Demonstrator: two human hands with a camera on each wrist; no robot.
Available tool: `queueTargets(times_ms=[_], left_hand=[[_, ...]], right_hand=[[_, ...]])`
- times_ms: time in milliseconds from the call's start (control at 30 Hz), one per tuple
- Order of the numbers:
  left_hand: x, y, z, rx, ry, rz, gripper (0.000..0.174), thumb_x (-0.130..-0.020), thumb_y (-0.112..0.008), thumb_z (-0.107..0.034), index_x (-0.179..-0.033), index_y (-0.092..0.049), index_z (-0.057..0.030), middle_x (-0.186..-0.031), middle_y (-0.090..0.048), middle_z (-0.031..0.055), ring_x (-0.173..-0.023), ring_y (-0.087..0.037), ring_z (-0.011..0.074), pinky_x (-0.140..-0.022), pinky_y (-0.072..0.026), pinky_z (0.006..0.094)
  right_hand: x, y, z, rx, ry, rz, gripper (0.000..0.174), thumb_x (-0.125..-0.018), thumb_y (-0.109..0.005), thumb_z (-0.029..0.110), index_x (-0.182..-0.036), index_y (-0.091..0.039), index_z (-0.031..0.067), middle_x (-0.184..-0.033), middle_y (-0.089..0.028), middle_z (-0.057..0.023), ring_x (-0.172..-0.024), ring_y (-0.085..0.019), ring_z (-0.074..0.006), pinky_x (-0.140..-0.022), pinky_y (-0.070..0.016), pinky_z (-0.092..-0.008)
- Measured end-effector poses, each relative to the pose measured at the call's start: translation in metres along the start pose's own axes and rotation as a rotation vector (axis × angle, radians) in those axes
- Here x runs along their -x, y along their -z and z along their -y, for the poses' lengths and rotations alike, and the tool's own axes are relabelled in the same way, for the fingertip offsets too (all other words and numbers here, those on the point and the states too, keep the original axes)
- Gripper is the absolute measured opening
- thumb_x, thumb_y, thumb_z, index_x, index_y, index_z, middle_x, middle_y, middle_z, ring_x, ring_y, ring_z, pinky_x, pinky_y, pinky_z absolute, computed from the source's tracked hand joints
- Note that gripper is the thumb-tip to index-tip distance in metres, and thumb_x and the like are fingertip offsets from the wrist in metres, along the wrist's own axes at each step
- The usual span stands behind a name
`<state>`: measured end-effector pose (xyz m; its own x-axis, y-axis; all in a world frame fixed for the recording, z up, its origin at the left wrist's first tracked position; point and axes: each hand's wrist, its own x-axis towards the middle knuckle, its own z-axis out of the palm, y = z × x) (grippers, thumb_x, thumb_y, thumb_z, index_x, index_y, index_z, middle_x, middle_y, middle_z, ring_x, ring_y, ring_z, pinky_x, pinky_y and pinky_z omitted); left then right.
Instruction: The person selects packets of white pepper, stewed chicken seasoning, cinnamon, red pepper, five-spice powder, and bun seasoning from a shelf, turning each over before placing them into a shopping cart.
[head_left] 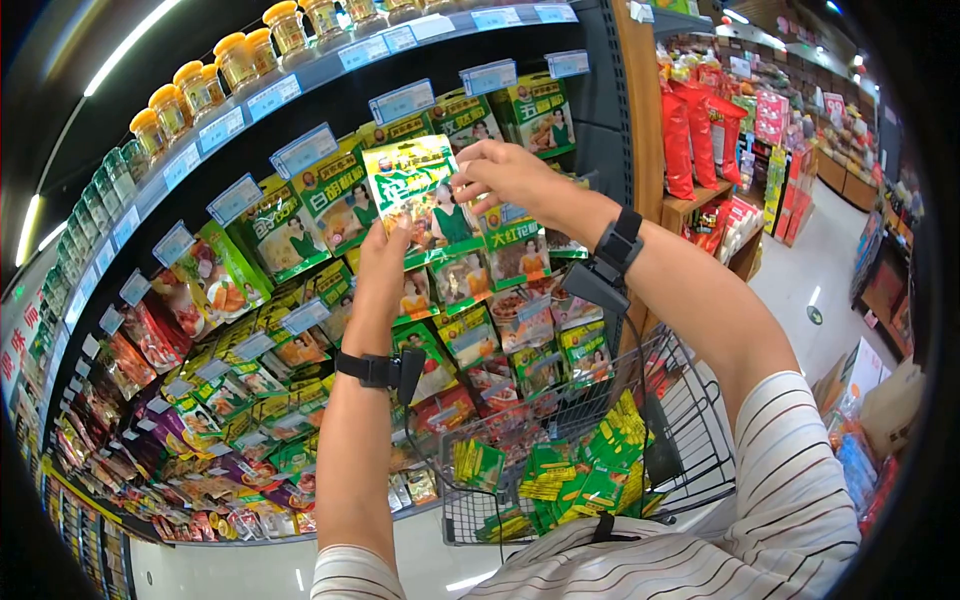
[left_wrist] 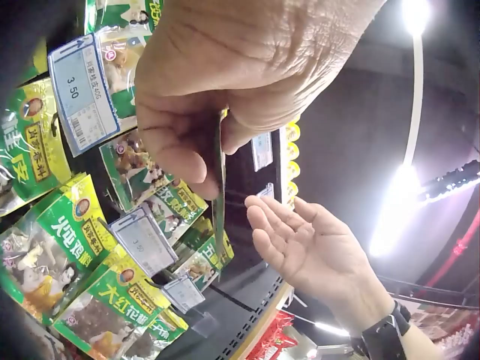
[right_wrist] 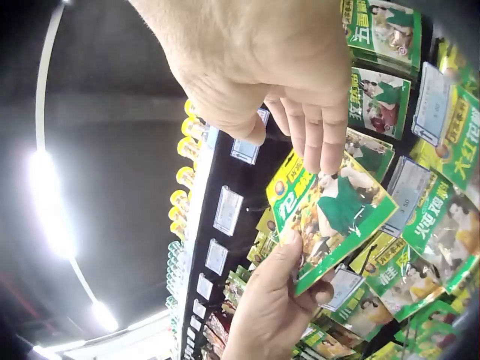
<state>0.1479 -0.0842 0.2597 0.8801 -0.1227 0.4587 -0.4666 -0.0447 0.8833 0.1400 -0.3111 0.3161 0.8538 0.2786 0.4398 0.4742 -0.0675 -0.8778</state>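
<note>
A green-and-white seasoning packet point(head_left: 422, 205) with a printed figure in green is held up before the shelf. My left hand point(head_left: 380, 280) pinches its lower edge between thumb and fingers; in the left wrist view the packet point(left_wrist: 220, 180) shows edge-on in that grip. Beside its right side is my right hand point(head_left: 525, 185), fingers loosely extended and palm towards the packet. The right wrist view has the right hand's fingertips point(right_wrist: 330, 161) close over the packet's upper part, with nothing pinched. Similar packets point(head_left: 520, 255) hang behind on the rack.
A wire shopping cart point(head_left: 690, 440) stands below, with green-and-yellow packets point(head_left: 590, 470) in it. Price tags point(head_left: 400, 100) stick out along the shelf. Jars with yellow lids point(head_left: 235, 60) line the top. A wooden post point(head_left: 640, 130) and red bags point(head_left: 690, 140) are at the right.
</note>
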Motion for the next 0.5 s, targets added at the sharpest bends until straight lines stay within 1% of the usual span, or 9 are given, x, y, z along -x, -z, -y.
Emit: queueTargets(times_ms=[67,167,200,267,300,333,367,433,500], left_hand=[[0.0,0.005,-0.007,-0.002,0.064,0.01,0.036,-0.099,-0.055,-0.037,-0.118,-0.058,-0.0069,-0.099,-0.062,-0.0014,-0.081,-0.057,0.0075,-0.052,-0.0464,0.0243],[-0.011,0.015,0.001,-0.063,0.041,0.019,0.029,-0.1,-0.053,-0.031,-0.115,-0.056,-0.0067,-0.1,-0.064,0.0021,-0.08,-0.058,0.0081,-0.053,-0.0468,0.0247],[-0.014,0.019,0.004,-0.068,0.025,0.025,0.03,-0.1,-0.054,-0.032,-0.116,-0.057,-0.007,-0.099,-0.064,0.0013,-0.079,-0.058,0.008,-0.053,-0.0467,0.0245],[-0.02,0.021,0.009,-0.075,-0.011,0.039,0.033,-0.099,-0.055,-0.035,-0.117,-0.057,-0.0075,-0.098,-0.064,-0.0002,-0.078,-0.059,0.0077,-0.052,-0.0465,0.0239],[-0.022,0.02,0.01,-0.048,-0.025,0.046,0.031,-0.099,-0.055,-0.033,-0.117,-0.057,-0.0074,-0.097,-0.064,-0.0001,-0.077,-0.06,0.0078,-0.052,-0.0466,0.0238],[-0.024,0.019,0.008,-0.021,-0.042,0.052,0.03,-0.1,-0.055,-0.032,-0.116,-0.057,-0.0073,-0.096,-0.065,0.0,-0.076,-0.06,0.0078,-0.051,-0.0466,0.0237],[-0.025,0.019,0.007,0.005,-0.059,0.055,0.028,-0.1,-0.055,-0.031,-0.115,-0.057,-0.0072,-0.095,-0.065,0.0,-0.075,-0.06,0.0079,-0.051,-0.0466,0.0235],[-0.034,0.022,0.01,-0.035,-0.05,0.076,0.033,-0.099,-0.055,-0.032,-0.119,-0.056,-0.0055,-0.104,-0.064,0.0031,-0.085,-0.061,0.0111,-0.053,-0.0485,0.0257],[-0.038,0.024,0.011,-0.052,-0.05,0.088,0.035,-0.099,-0.055,-0.032,-0.121,-0.054,-0.0045,-0.11,-0.064,0.0052,-0.095,-0.062,0.0139,-0.055,-0.0498,0.0269]], right_hand=[[-0.004,0.0,-0.004,0.036,-0.033,0.022,0.044,-0.097,-0.054,0.025,-0.129,-0.047,-0.0054,-0.118,-0.062,-0.0165,-0.102,-0.065,-0.0226,-0.081,-0.0566,-0.0339],[-0.01,0.006,-0.003,0.081,-0.066,0.015,0.043,-0.097,-0.054,0.025,-0.128,-0.047,-0.0051,-0.117,-0.062,-0.0163,-0.102,-0.065,-0.0229,-0.082,-0.0568,-0.034],[-0.011,0.01,0.001,0.093,-0.076,0.004,0.043,-0.097,-0.054,0.025,-0.127,-0.047,-0.005,-0.117,-0.062,-0.0163,-0.102,-0.065,-0.0231,-0.082,-0.0568,-0.0341],[-0.017,0.018,0.012,0.09,-0.069,-0.007,0.045,-0.096,-0.055,0.024,-0.129,-0.046,-0.0055,-0.118,-0.062,-0.0173,-0.102,-0.065,-0.024,-0.083,-0.0569,-0.035],[-0.02,0.022,0.019,0.089,-0.063,-0.014,0.045,-0.096,-0.055,0.024,-0.129,-0.046,-0.0057,-0.118,-0.062,-0.0178,-0.103,-0.065,-0.0244,-0.084,-0.057,-0.0354],[-0.022,0.025,0.027,0.072,-0.041,-0.028,0.047,-0.096,-0.055,0.024,-0.13,-0.045,-0.0062,-0.12,-0.061,-0.0196,-0.105,-0.065,-0.0266,-0.085,-0.0572,-0.0367],[-0.029,0.03,0.032,0.044,-0.01,0.003,0.05,-0.096,-0.056,0.026,-0.131,-0.044,-0.0073,-0.125,-0.057,-0.022,-0.109,-0.063,-0.0284,-0.088,-0.0564,-0.0367],[-0.042,0.035,0.039,-0.026,0.007,-0.02,0.05,-0.096,-0.06,0.03,-0.13,-0.046,-0.0043,-0.127,-0.055,-0.0195,-0.114,-0.061,-0.0295,-0.09,-0.0553,-0.0369],[-0.054,0.036,0.039,-0.051,0.08,0.015,0.048,-0.095,-0.062,0.032,-0.127,-0.049,-0.0014,-0.127,-0.054,-0.0169,-0.116,-0.06,-0.0295,-0.093,-0.0542,-0.0367]])
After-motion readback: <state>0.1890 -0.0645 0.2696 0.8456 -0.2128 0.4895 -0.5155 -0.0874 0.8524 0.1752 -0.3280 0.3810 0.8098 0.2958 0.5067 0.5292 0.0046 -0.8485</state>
